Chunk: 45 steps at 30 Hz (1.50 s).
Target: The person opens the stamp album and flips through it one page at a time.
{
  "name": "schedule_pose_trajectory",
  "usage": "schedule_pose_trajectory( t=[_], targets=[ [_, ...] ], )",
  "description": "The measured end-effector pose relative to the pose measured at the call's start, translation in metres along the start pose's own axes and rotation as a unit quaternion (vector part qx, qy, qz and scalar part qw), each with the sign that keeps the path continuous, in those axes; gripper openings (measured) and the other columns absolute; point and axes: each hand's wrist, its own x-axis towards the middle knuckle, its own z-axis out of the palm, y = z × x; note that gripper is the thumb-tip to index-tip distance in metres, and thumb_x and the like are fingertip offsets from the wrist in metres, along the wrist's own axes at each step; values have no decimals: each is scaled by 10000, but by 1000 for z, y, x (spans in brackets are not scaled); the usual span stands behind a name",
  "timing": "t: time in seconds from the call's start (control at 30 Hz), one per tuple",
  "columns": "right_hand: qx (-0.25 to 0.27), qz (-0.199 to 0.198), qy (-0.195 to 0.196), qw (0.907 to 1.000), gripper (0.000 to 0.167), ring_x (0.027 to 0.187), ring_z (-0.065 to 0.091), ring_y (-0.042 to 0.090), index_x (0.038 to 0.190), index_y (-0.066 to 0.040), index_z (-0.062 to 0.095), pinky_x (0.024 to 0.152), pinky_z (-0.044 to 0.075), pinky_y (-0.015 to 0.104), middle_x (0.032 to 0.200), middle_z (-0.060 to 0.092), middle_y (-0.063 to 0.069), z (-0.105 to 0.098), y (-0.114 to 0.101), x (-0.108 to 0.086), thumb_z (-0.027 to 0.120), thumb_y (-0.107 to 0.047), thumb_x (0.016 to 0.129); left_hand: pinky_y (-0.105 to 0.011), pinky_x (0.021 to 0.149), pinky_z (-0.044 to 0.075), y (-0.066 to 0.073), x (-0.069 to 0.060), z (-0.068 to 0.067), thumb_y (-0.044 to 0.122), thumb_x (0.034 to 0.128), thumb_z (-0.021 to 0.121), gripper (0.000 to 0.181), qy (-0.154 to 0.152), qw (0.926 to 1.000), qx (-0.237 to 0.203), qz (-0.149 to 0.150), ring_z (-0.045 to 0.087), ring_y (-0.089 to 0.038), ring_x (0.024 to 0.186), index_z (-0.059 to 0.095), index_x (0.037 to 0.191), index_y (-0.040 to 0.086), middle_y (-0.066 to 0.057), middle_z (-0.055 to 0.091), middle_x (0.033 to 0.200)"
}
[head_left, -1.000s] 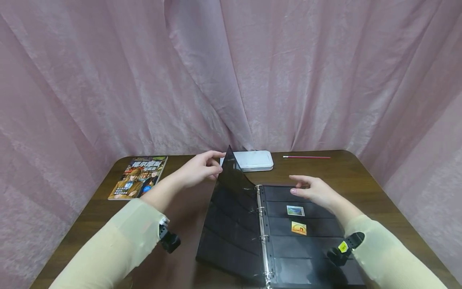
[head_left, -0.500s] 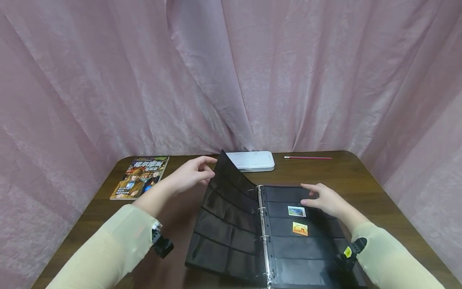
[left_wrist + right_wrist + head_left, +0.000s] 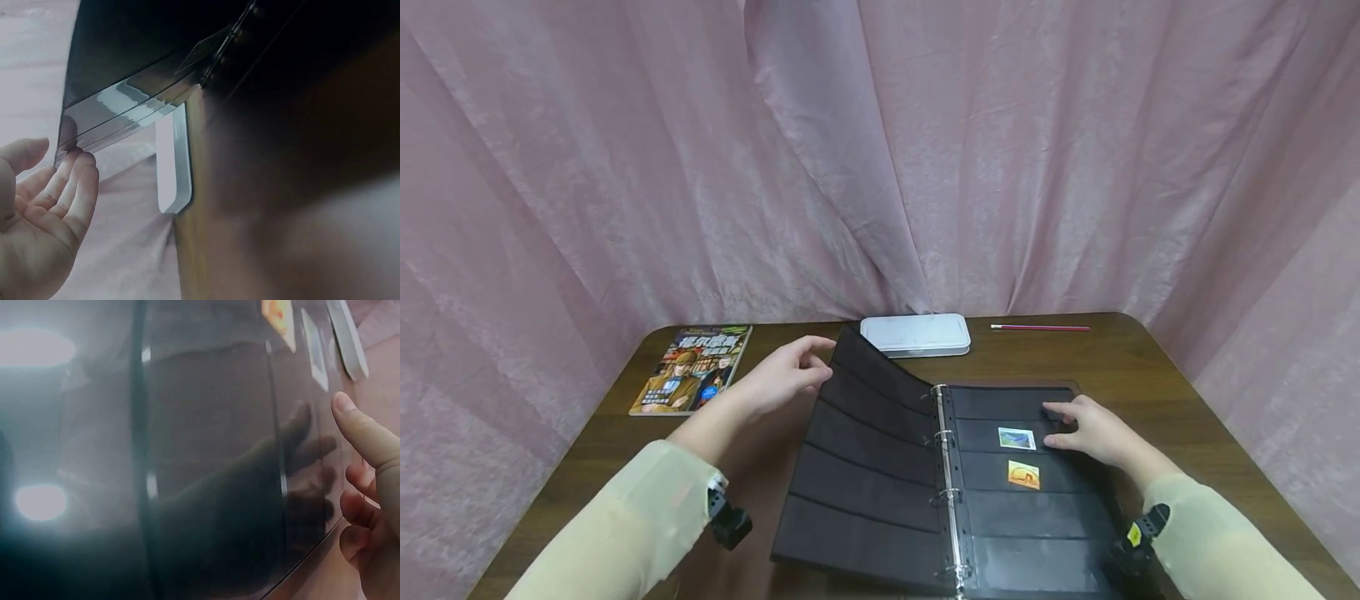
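Observation:
An open ring binder shows black pocket pages, the left page point(image 3: 865, 467) tilted up off the table. At its upper outer corner is my left hand point(image 3: 782, 375); in the left wrist view the fingertips of that hand point(image 3: 50, 219) touch the page edge, with the thumb held apart. Over the upper right part of the right page point(image 3: 1030, 512) hovers my right hand point(image 3: 1097, 429), thumb and fingers spread, holding nothing; whether it touches the page I cannot tell. Beside its thumb lie a blue-green stamp point(image 3: 1017, 438) and, lower, an orange stamp point(image 3: 1024, 475), both on the right page.
A white case point(image 3: 915, 334) lies behind the binder, and a red pencil point(image 3: 1041, 327) lies to its right at the table's back. At the back left is a colourful magazine point(image 3: 691, 371). A pink curtain point(image 3: 880, 158) hangs behind the table.
The left page has swung down to the left with my left hand. My right hand has moved right and nearer to me, away from the top of the right page.

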Motion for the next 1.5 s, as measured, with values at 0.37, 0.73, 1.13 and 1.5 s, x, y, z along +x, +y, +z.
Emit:
schedule_pose_trajectory(
  t=[0.37, 0.73, 1.13, 1.5],
  targets=[
    [-46, 187, -8, 9998, 778, 882, 508, 253, 1329, -30, 516, 725, 453, 432, 1029, 484, 132, 4, 6, -4, 733, -499, 747, -420, 838, 482, -13, -4, -1, 112, 930, 554, 501, 73, 9998, 149, -94, 597, -191, 885, 383, 1400, 71, -106, 610, 1006],
    [-63, 316, -19, 9995, 787, 875, 500, 259, 1339, -48, 506, 721, 451, 438, 1033, 470, 139, 5, 6, -6, 734, -506, 741, -381, 750, 512, -31, -6, -1, 49, 913, 546, 505, 73, 9995, 308, -32, 611, -189, 800, 370, 1382, -13, -121, 607, 931],
    [-53, 409, 91, 9991, 787, 885, 501, 279, 1345, -69, 505, 725, 451, 459, 1062, 457, 154, 9, 4, -9, 720, -524, 740, -298, 607, 449, -60, -13, 7, 45, 874, 580, 499, 91, 9923, 1235, 6, 548, -153, 667, 391, 1321, -71, -52, 581, 819],
    [-18, 397, 231, 9989, 787, 915, 503, 301, 1346, -70, 506, 755, 452, 498, 1092, 454, 168, 12, 5, -11, 720, -526, 741, -306, 577, 448, -82, -16, 16, 41, 855, 605, 562, 202, 9912, 1279, -265, 554, -187, 568, 361, 1349, -74, -33, 556, 780]
  ],
)
